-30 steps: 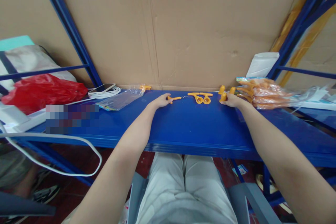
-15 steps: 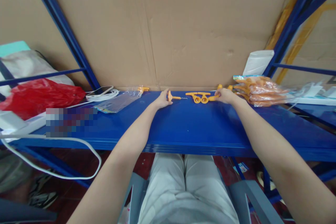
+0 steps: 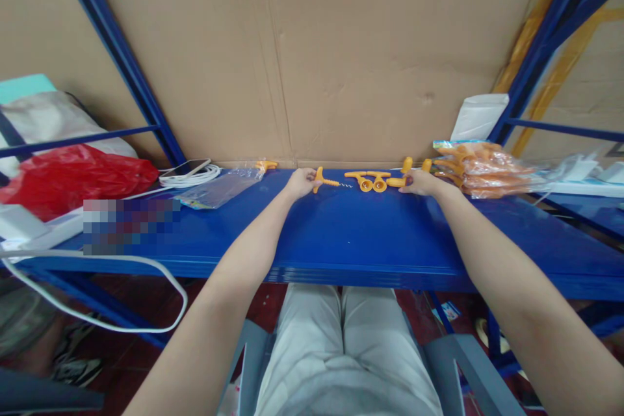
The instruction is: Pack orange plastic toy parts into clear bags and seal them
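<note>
My left hand (image 3: 301,184) has its fingers closed at the handle of an orange corkscrew (image 3: 319,180), whose metal spiral points right over the blue shelf. To the right of its tip lie two orange curved pieces with round cup ends (image 3: 372,185), side by side. My right hand (image 3: 418,182) is bent over an orange tube-like piece (image 3: 396,182), fingers closed round its right end and partly hiding it. Just behind that hand, more orange rounded pieces (image 3: 407,162) stick up.
Stacked clear bags of orange parts (image 3: 494,172) sit at the right. Leftward lie a flat clear bag (image 3: 221,188), another orange piece (image 3: 266,165), a coiled white cable (image 3: 192,175) and a red plastic bag (image 3: 78,179). Cardboard (image 3: 341,58) walls the back; blue posts (image 3: 121,58) flank it.
The corkscrew has shifted slightly right and turned a little, with my left hand following. My right hand has lowered slightly, showing more of the orange piece behind it.
</note>
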Demonstrator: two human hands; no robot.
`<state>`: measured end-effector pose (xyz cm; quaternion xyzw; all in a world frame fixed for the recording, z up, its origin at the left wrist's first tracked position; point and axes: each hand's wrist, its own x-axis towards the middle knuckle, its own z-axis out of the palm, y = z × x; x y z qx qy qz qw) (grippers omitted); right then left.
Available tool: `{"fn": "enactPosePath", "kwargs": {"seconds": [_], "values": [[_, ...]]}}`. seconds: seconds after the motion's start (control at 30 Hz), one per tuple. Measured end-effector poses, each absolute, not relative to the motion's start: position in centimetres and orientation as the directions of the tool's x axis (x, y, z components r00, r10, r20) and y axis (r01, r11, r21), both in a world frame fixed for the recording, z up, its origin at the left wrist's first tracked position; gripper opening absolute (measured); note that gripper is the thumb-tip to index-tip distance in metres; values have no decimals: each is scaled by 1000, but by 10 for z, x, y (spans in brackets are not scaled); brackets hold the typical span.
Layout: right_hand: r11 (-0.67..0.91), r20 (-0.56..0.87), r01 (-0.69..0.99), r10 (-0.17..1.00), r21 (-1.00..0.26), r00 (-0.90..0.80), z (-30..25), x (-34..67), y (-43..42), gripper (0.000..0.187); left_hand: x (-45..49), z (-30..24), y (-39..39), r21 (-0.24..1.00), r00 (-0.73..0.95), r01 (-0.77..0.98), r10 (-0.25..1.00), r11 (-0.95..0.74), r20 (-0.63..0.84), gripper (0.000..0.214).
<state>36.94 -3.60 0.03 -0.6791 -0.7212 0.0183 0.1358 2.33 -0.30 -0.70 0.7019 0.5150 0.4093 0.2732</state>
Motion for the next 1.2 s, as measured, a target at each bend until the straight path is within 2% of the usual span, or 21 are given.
{"fn": "enactPosePath", "kwargs": {"seconds": [0.27, 0.43, 0.57, 0.73, 0.93, 1.2], "values": [[150, 293, 956, 953, -252, -72, 0, 370, -32, 24, 29, -3, -13, 906, 137, 347, 969, -241, 206, 16], [294, 387, 884, 911, -364, -144, 6, 357, -36, 34, 32, -1, -18, 924, 176, 305, 967, -230, 182, 19], [428, 368, 735, 894, -526, -257, 8, 342, -39, 38, 32, 0, -21, 934, 191, 276, 966, -226, 177, 19], [443, 306, 613, 896, -654, -321, 10, 330, -44, 42, 32, 0, -22, 949, 203, 222, 962, -225, 181, 19], [425, 271, 560, 901, -711, -338, 11, 326, -46, 43, 32, -2, -19, 953, 226, 192, 955, -235, 191, 19], [436, 282, 563, 896, -702, -343, 11, 324, -46, 44, 31, -3, -18, 952, 245, 197, 952, -236, 185, 17]]}}
